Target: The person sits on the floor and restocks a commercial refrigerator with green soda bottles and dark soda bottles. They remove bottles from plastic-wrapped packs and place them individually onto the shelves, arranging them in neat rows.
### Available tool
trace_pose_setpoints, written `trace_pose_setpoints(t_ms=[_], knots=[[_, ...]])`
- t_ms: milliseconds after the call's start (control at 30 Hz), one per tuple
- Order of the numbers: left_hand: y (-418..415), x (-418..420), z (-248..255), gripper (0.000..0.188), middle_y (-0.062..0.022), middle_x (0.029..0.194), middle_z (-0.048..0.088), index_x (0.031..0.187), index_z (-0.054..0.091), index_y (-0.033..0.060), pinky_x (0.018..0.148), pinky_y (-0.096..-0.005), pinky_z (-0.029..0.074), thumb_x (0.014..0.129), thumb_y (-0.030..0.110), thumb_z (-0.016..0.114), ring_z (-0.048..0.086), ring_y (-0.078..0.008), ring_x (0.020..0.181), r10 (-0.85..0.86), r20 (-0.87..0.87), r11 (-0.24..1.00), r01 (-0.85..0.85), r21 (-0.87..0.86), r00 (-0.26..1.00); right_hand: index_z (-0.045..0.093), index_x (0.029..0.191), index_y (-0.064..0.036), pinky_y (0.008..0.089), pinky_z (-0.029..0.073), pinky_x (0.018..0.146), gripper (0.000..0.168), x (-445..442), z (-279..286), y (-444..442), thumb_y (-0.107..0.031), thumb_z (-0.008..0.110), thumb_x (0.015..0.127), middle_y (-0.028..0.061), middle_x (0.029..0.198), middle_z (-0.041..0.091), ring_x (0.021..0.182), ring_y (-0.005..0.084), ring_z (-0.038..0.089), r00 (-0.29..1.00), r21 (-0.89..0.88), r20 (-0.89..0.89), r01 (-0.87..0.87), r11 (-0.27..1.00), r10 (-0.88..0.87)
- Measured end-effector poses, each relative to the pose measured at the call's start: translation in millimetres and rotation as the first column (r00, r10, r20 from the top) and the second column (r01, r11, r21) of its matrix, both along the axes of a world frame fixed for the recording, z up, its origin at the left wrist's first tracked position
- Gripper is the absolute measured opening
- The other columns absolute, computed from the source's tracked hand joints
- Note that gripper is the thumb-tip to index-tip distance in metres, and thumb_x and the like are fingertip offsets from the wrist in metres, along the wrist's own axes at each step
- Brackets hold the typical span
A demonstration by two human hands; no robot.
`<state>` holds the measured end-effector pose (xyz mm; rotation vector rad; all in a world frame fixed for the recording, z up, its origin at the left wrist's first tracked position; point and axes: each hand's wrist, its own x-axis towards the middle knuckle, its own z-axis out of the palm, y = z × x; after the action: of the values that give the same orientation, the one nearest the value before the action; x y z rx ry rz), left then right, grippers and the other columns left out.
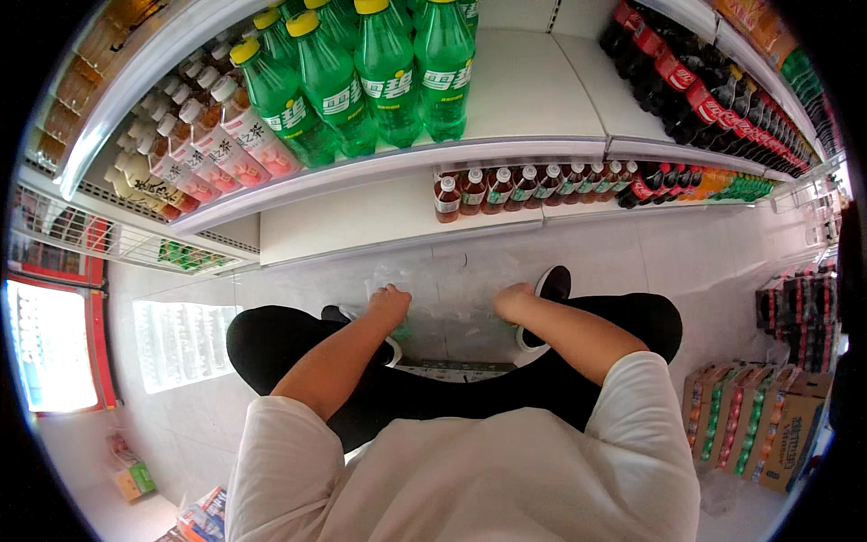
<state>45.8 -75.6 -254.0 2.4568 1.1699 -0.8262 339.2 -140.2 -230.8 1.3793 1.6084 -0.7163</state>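
Between my feet, a sheet of clear plastic wrap (443,298) spreads over the floor. My left hand (391,302), its fingers curled, grips the wrap's left side near my left shoe. On the other side, my right hand (513,301) is closed at the wrap's right edge, beside my right shoe (554,284); its fingers are mostly hidden. Something green shows faintly under the plastic near my left hand. Ahead stands a white shelf unit with green Sprite bottles (386,88) on its upper level and small dark-red drink bottles (501,190) on the bottom level.
Peach tea bottles (237,139) stand left of the Sprite, cola bottles (704,101) farther right. The lower shelf's front edge (406,242) runs just beyond my hands. Cartons of drinks (752,423) are stacked at the right. A red-framed cooler (101,339) stands at the left.
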Motion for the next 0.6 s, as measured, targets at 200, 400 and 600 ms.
trace_pose_setpoints(t_ms=[200, 400, 600], knots=[[5, 6, 9, 0.029, -0.0228, 0.126, 0.058, 0.12, 0.069, 0.009, 0.089, -0.0466, 0.058, 0.092, 0.012, 0.064, 0.065, -0.0417, 0.114, -0.012, -0.05, 0.999, 0.01, -0.046, 0.999, 0.076, 0.113, -0.017, 0.0449, 0.053, 0.079, 0.031, 6, -20, 0, -0.014, 0.078, 0.082, 0.0067, 0.116, 0.073, 0.105, 0.0279, 0.069, 0.978, -0.15, 0.048, -0.193, 0.97, 0.202], [16, -9, 7, 0.033, -0.0245, 0.121, 0.055, 0.126, 0.059, 0.0108, 0.084, -0.0495, 0.058, 0.093, 0.01, 0.061, 0.066, -0.0437, 0.109, 0.159, 0.05, 0.987, -0.158, -0.028, 0.986, 0.074, 0.111, -0.014, 0.05, 0.056, 0.083, 0.024, 21, 24, 10, -0.017, 0.063, 0.09, 0.0123, 0.114, 0.073, 0.106, 0.0346, 0.07, 0.958, 0.11, -0.286, 0.019, 0.994, 0.013], [20, 2, 15, 0.038, -0.0272, 0.124, 0.058, 0.128, 0.059, 0.0107, 0.09, -0.0525, 0.056, 0.09, 0.008, 0.061, 0.064, -0.046, 0.111, 0.175, 0.076, 0.98, -0.165, -0.113, 0.982, 0.07, 0.112, -0.013, 0.0485, 0.06, 0.081, 0.025, 26, 16, -4, -0.015, 0.052, 0.096, 0.0152, 0.106, 0.074, 0.104, 0.0329, 0.072, 0.917, 0.483, -0.307, -0.082, 0.872, 0.256]])
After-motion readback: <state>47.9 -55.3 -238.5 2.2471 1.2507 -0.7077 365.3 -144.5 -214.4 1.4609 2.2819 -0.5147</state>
